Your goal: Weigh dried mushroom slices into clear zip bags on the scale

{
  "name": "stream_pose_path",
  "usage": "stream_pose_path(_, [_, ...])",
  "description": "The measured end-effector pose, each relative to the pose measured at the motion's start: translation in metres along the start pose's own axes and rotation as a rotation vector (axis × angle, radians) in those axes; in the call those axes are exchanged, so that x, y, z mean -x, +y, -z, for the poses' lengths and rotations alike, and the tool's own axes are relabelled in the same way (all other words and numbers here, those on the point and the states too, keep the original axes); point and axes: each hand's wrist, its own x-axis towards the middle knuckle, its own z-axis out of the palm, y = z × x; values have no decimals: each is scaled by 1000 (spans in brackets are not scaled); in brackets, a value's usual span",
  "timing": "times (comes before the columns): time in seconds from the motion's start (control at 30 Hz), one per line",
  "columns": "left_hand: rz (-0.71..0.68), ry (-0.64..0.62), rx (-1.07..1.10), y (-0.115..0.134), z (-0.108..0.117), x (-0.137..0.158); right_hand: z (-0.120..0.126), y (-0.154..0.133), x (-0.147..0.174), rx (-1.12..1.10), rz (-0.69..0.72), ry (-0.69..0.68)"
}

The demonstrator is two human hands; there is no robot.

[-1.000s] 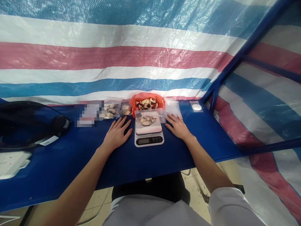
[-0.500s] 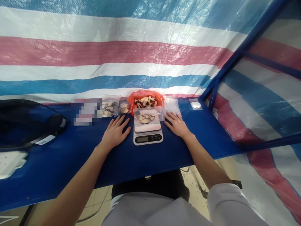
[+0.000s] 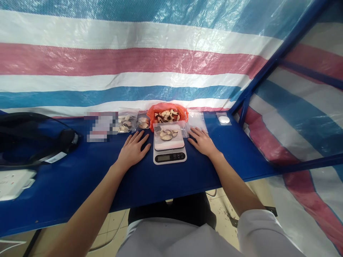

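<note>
One see-through bag of pale, dark-edged slices (image 3: 168, 134) lies flat on the plate of a white kitchen scale (image 3: 170, 161), centre of frame. Bag's right end overhangs the plate. Scale's dark display strip and round keys face the lower edge of the frame; reading not legible.

Left hand (image 3: 133, 149), left of the scale: palm down, fingers spread, released, resting on the blue desk (image 3: 166, 185). Right hand (image 3: 203, 142), right of the scale: same flat, released pose, fingertips over the near edge of some thin plastic bags (image 3: 197, 119); whether they press on the plastic is hard to tell.

Just behind the scale, an orange-red bag (image 3: 184, 113), mouth wide, holding loose slices (image 3: 167, 115). To its left, a small filled bag (image 3: 143, 122), then a larger filled bag (image 3: 125, 121), then a pixelated patch over something pale. Right of centre, near the desk's far edge, a white rounded object (image 3: 224, 119) on a small plastic packet.

Left edge of frame: black strapped gear (image 3: 66, 139) with a white label, white power strip (image 3: 16, 182) below it. Striped sheeting (image 3: 134, 60) fills the upper frame; blue frame bars (image 3: 262, 76) at right.
</note>
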Motion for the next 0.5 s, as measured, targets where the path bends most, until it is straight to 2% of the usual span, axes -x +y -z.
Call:
stream_pose_path(0.17, [-34,127,129,1,3,-2,11,-1,-2,-175,-19,117])
stream_pose_path(0.33, [-84,274,272,14,14,-13,17,-11,-16,-677,-198,251])
stream_pose_path(0.5, [-268,267,404,28,17,-34,13,-26,-33,-1104,-357,232])
